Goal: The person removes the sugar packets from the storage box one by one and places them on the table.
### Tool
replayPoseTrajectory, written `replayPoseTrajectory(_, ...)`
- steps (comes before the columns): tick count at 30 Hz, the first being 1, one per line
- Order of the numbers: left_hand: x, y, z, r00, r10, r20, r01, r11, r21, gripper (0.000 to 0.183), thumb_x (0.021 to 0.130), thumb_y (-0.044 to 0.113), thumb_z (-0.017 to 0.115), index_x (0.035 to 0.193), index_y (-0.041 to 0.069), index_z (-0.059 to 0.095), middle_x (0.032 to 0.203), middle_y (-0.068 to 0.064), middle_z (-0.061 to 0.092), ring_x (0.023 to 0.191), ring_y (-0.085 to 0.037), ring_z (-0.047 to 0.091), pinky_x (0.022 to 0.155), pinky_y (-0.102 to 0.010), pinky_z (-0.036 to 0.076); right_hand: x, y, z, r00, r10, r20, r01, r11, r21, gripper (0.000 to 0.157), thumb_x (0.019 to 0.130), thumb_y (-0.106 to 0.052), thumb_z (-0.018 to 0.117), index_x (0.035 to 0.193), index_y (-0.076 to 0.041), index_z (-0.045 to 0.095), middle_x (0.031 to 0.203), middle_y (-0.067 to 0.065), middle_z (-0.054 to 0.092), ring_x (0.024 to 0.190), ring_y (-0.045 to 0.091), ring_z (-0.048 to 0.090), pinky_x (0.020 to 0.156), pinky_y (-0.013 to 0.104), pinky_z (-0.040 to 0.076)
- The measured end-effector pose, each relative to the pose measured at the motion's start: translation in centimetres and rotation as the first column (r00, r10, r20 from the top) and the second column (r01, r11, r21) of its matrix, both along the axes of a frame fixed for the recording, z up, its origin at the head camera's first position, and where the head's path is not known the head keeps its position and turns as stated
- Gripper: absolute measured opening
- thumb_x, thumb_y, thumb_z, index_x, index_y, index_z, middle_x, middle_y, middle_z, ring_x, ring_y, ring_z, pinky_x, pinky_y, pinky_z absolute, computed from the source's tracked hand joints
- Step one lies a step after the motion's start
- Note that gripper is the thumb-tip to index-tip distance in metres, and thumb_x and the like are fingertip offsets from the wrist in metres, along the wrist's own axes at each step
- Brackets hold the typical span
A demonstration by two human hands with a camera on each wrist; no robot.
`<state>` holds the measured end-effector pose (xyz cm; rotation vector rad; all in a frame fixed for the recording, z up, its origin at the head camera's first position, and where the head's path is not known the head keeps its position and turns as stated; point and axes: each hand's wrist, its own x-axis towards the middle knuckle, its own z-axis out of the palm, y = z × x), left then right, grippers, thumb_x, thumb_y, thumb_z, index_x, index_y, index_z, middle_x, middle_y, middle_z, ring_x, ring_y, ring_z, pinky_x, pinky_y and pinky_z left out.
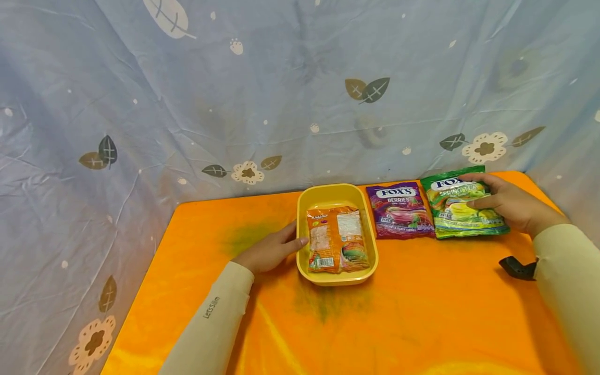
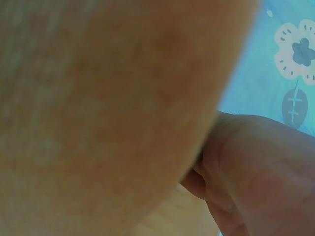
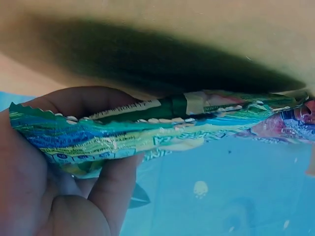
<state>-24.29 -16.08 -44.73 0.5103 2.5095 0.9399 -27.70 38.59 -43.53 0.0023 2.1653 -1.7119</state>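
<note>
A yellow plastic tray (image 1: 341, 280) stands mid-table, holding an orange candy bag (image 1: 334, 245) with its printed back facing up. My left hand (image 1: 271, 252) grips the tray's left side, thumb over the rim and fingers outside. At the right, my right hand (image 1: 515, 207) holds a green Fox's Spring Tea candy bag (image 1: 461, 211) by its right part. In the right wrist view, fingers and thumb lie on opposite faces of the green bag (image 3: 113, 140), and a dark shadow falls along it. Between tray and green bag lies a purple Fox's Berries candy bag (image 1: 402, 211).
An orange cloth (image 1: 412, 307) covers the table. A blue-grey curtain (image 1: 300, 104) with leaf and flower prints hangs behind and at the left. A black object (image 1: 517, 269) shows beside the right cuff.
</note>
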Motion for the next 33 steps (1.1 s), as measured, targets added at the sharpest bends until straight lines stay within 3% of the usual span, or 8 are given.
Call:
replayPoseTrajectory(3, 0.1, 0.0, 0.1, 1.0, -0.001, 0.003, 0.001, 1.0, 0.015, 0.069, 0.092, 0.066, 0.042, 0.15, 0.048, 0.012, 0.151, 0.015, 0.027, 0.131, -0.013, 0.035, 0.107, -0.045, 0.027, 0.0, -0.1, 0.1, 1.0, 0.008, 0.012, -0.008, 0.999, 0.045, 0.069, 0.096, -0.016, 0.061, 0.151, -0.031, 0.023, 0.124, 0.006, 0.045, 0.091, 0.033, 0.063, 0.076, 0.048, 0.053)
replayPoseTrajectory(12, 0.1, 0.1, 0.2, 1.0, 0.012, 0.005, -0.012, 1.0, 0.012, 0.071, 0.09, 0.068, 0.042, 0.151, 0.047, 0.013, 0.152, 0.014, 0.027, 0.131, -0.015, 0.035, 0.107, -0.045, 0.027, 0.0, -0.5, 0.2, 1.0, 0.025, -0.014, -0.022, 0.976, 0.218, 0.071, 0.094, -0.023, 0.063, 0.152, -0.029, 0.021, 0.132, 0.023, 0.036, 0.087, 0.035, 0.061, 0.072, 0.046, 0.053)
replayPoseTrajectory(19, 0.1, 0.2, 0.0, 1.0, 0.012, 0.007, -0.012, 1.0, -0.001, 0.07, 0.09, 0.068, 0.042, 0.15, 0.047, 0.013, 0.152, 0.015, 0.025, 0.133, -0.014, 0.032, 0.108, -0.044, 0.025, 0.0, -1.1, 0.2, 0.993, 0.076, -0.085, -0.04, 0.929, 0.367, 0.074, 0.095, -0.03, 0.062, 0.153, -0.019, 0.018, 0.139, 0.026, 0.025, 0.09, 0.034, 0.051, 0.069, 0.042, 0.048)
replayPoseTrajectory(21, 0.1, 0.2, 0.1, 1.0, 0.015, 0.001, -0.015, 1.0, -0.005, 0.07, 0.091, 0.068, 0.042, 0.15, 0.047, 0.013, 0.152, 0.015, 0.024, 0.133, -0.014, 0.031, 0.108, -0.043, 0.025, 0.0, -1.1, 0.2, 0.995, 0.068, -0.077, -0.035, 0.928, 0.371, 0.074, 0.095, -0.032, 0.061, 0.153, -0.018, 0.018, 0.137, 0.028, 0.026, 0.088, 0.034, 0.053, 0.068, 0.042, 0.049)
replayPoseTrajectory(25, 0.2, 0.3, 0.2, 1.0, 0.018, -0.004, -0.018, 1.0, -0.004, 0.07, 0.09, 0.068, 0.042, 0.151, 0.046, 0.014, 0.151, 0.015, 0.025, 0.133, -0.014, 0.032, 0.108, -0.043, 0.025, 0.2, -1.3, 0.1, 0.994, 0.055, -0.095, -0.011, 0.909, 0.416, 0.073, 0.095, -0.035, 0.06, 0.152, -0.015, 0.02, 0.137, 0.029, 0.028, 0.088, 0.034, 0.054, 0.068, 0.041, 0.05)
replayPoseTrajectory(29, 0.2, 0.3, 0.4, 1.0, 0.019, 0.001, -0.019, 1.0, -0.006, 0.071, 0.089, 0.07, 0.042, 0.151, 0.046, 0.014, 0.151, 0.015, 0.026, 0.132, -0.014, 0.033, 0.108, -0.043, 0.026, 0.4, -1.7, 0.1, 0.987, 0.048, -0.151, 0.034, 0.867, 0.498, 0.073, 0.094, -0.038, 0.061, 0.151, -0.01, 0.025, 0.144, 0.033, 0.022, 0.103, 0.041, 0.044, 0.075, 0.047, 0.045)
replayPoseTrajectory(33, 0.2, 0.2, 0.5, 1.0, 0.018, 0.001, -0.018, 1.0, -0.012, 0.073, 0.088, 0.071, 0.042, 0.151, 0.046, 0.014, 0.151, 0.014, 0.026, 0.133, -0.015, 0.033, 0.108, -0.044, 0.025, 0.5, -2.1, 0.0, 0.984, 0.011, -0.177, 0.083, 0.852, 0.516, 0.073, 0.093, -0.035, 0.063, 0.15, -0.006, 0.027, 0.146, 0.036, 0.017, 0.108, 0.045, 0.037, 0.078, 0.052, 0.041)
